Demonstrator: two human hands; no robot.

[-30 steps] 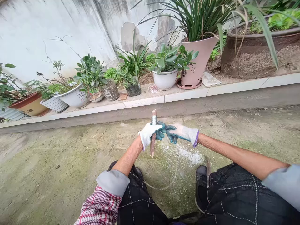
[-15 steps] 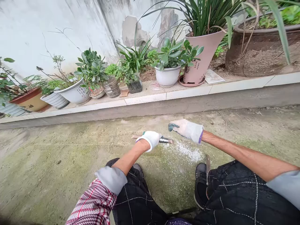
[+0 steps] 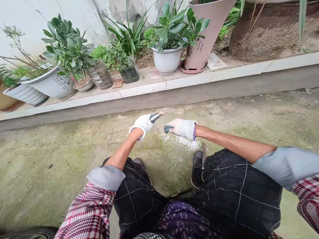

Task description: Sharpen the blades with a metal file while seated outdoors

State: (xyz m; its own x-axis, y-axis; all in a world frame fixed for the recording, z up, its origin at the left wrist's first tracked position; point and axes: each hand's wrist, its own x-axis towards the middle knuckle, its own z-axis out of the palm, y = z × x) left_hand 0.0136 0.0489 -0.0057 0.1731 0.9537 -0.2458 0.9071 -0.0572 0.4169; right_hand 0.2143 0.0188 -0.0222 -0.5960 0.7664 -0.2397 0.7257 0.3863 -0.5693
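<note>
My left hand [image 3: 142, 124], in a white glove, is closed around a short stick wrapped with shiny wire [image 3: 156, 116]; the stick's tip pokes out to the upper right of the fist. My right hand [image 3: 179, 127], also gloved, hovers a little to the right of it with a blue-coated fingertip pointing left; its fingers look curled and I cannot make out anything in them. Both hands are out in front of my knees above the concrete ground, over a patch of white powder [image 3: 185, 142].
A raised tiled ledge [image 3: 189, 79] runs across the back with several potted plants: a white pot [image 3: 166, 61], a pink pot [image 3: 200, 46], a white bowl planter [image 3: 51, 84]. A thin blade-like tool [image 3: 203, 156] rests by my right shoe [image 3: 196, 167].
The stick went from upright to lying sideways, and now only its tip shows from my left fist. My right hand let go of it and drew apart. The camera tilted down and closer.
</note>
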